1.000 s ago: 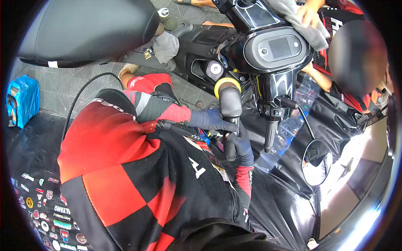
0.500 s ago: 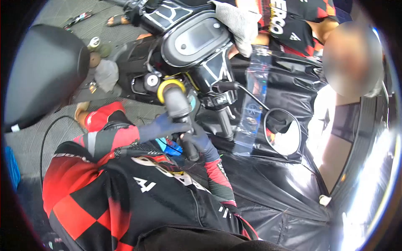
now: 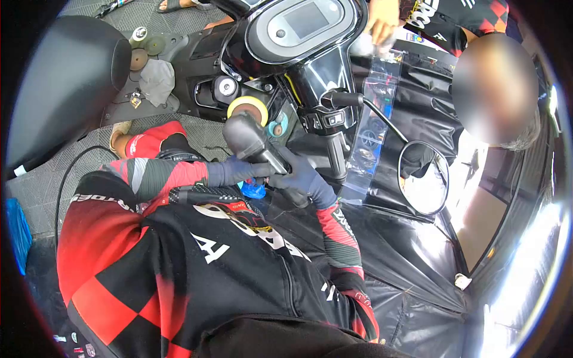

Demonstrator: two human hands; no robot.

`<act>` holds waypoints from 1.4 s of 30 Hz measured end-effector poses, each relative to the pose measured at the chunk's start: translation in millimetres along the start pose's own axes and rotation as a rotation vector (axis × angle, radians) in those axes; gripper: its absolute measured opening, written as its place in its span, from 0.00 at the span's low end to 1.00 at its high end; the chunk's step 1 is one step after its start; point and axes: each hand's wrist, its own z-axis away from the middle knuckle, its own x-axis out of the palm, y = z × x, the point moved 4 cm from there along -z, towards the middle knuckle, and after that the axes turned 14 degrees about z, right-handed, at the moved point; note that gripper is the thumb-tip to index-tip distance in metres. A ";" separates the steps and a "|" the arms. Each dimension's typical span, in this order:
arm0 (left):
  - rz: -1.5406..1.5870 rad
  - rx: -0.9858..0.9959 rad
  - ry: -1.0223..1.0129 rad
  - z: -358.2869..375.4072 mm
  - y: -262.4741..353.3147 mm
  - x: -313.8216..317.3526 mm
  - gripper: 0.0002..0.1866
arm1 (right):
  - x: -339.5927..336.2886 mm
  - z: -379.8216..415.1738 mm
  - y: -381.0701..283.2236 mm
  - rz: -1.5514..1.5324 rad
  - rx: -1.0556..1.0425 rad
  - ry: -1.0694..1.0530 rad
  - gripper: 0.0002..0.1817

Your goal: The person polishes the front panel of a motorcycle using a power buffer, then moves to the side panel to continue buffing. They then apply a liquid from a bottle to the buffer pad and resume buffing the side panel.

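A black hand polisher (image 3: 248, 138) with a yellow-rimmed pad (image 3: 249, 107) is in both my dark-gloved hands. My left hand (image 3: 239, 171) is closed on the handle from the left side. Wrapped around the same handle from the right is my right hand (image 3: 303, 179). The pad lies against or just over the scooter's black body, beside a round lock-like knob (image 3: 225, 88); contact cannot be made out. Above it is the scooter's dashboard (image 3: 304, 22). A small teal disc (image 3: 276, 128) shows just right of the polisher.
The black seat (image 3: 71, 89) fills the upper left, with a grey cloth (image 3: 157, 82) and round pads (image 3: 138, 58) nearby. A mirror (image 3: 422, 179) juts out at right. A co-worker's hand (image 3: 383, 22) holds a pale cloth by the dashboard. A cable (image 3: 62, 197) curves at left.
The polisher's body has tilted, its handle end shifting right with my right hand. The scooter front appears larger and higher. The co-worker's cloth is off the dashboard corner, and their hand now shows.
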 end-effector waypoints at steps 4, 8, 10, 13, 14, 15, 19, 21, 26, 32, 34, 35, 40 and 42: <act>0.073 -0.077 -0.004 7.4 -0.3 15.0 0.16 | -4.4 3.4 -4.0 0.110 0.004 -0.047 0.56; 0.096 -0.050 -0.034 -6.3 -8.6 11.1 0.17 | -13.3 2.1 -10.4 -0.105 0.048 -0.082 0.47; 0.086 0.026 0.085 2.8 22.8 28.0 0.17 | -5.0 -3.9 7.8 -0.220 0.003 -0.063 0.47; -0.187 0.325 0.206 -0.5 46.6 24.9 0.19 | 7.3 -5.9 5.5 -0.492 -0.015 -0.072 0.42; -0.129 0.182 0.199 2.4 54.0 27.8 0.19 | 11.4 -6.9 4.8 -0.602 -0.006 -0.044 0.40; -0.070 0.044 0.192 4.5 55.7 28.3 0.19 | 14.4 -8.9 4.9 -0.709 0.001 -0.016 0.39; -0.078 0.163 0.156 6.2 38.6 12.7 0.19 | 21.6 -9.6 -3.6 -0.548 -0.024 0.018 0.43; -0.059 0.123 0.074 13.3 19.7 5.8 0.19 | 23.1 -6.8 -6.7 -0.369 -0.059 0.064 0.44; 0.032 -0.074 0.166 20.5 -12.8 -9.9 0.23 | 22.6 -4.3 -12.8 -0.133 0.014 0.006 0.47; -0.128 0.201 0.178 11.4 41.2 6.5 0.22 | 17.0 -9.6 -19.8 -0.572 -0.037 0.004 0.31; -0.217 0.106 0.194 24.8 68.9 26.9 0.23 | 43.8 -16.2 10.6 -0.748 0.012 -0.031 0.28; -0.222 0.099 0.197 21.7 69.7 25.9 0.23 | 60.5 -25.1 32.9 -0.755 -0.071 0.048 0.27; -0.301 0.029 0.167 17.2 81.1 38.1 0.20 | 52.0 -7.2 -9.5 -0.930 -0.102 0.107 0.27; -0.244 0.040 0.232 21.7 82.5 36.3 0.21 | 35.1 -4.9 -13.6 -0.833 -0.083 0.112 0.25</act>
